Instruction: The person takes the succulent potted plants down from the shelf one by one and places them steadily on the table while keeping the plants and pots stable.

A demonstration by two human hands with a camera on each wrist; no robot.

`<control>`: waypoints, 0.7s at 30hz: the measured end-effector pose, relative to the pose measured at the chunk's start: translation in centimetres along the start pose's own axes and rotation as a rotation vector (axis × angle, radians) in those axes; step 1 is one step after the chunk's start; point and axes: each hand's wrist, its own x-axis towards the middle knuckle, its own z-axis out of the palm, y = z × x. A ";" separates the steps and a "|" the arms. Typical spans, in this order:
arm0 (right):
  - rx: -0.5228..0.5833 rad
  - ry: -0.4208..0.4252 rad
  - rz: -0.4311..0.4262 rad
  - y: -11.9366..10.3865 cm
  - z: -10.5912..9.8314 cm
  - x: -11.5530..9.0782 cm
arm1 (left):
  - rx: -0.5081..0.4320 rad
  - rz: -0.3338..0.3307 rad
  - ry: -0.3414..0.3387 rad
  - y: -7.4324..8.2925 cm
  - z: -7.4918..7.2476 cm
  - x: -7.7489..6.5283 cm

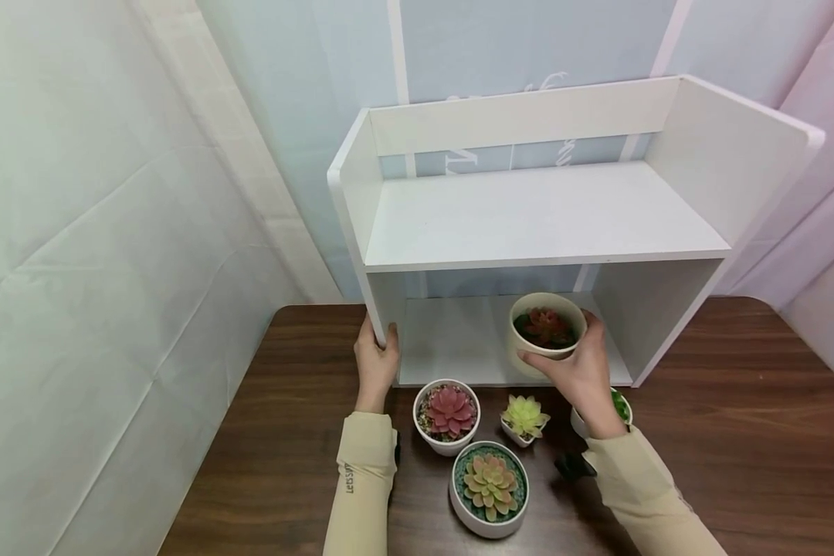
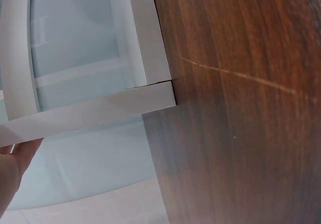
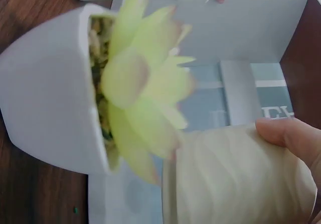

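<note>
My right hand (image 1: 580,371) grips a cream pot (image 1: 528,359) with a red succulent (image 1: 547,326) inside. The pot is at the front of the lower compartment of a white two-level shelf (image 1: 542,216); I cannot tell whether it touches the bottom board. In the right wrist view, wavy ridges show on the cream pot (image 3: 235,179), with the thumb (image 3: 281,133) against its side. My left hand (image 1: 378,363) holds the front edge of the shelf's left side panel (image 1: 350,193). In the left wrist view, only part of that hand (image 2: 12,169) shows.
Before the shelf, on the brown wooden table (image 1: 285,432), stand a pink succulent (image 1: 448,413), a small yellow-green one (image 1: 524,417), and a wide-potted one (image 1: 489,488). A green plant's pot (image 1: 578,423) is partly behind the right wrist. Pale curtains (image 1: 111,232) hang around.
</note>
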 end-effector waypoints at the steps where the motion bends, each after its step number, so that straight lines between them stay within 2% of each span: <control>1: -0.002 -0.004 -0.006 -0.1 -0.2 -0.2 | -0.001 -0.001 -0.001 0.0 0.0 0.0; 7: -0.022 -0.017 -0.039 -0.7 -1.1 -1.1 | -0.008 -0.004 -0.003 0.0 0.0 0.0; 21: -0.047 -0.086 -0.038 -2.4 -3.9 -4.2 | -0.013 -0.011 -0.008 0.2 -0.1 -0.1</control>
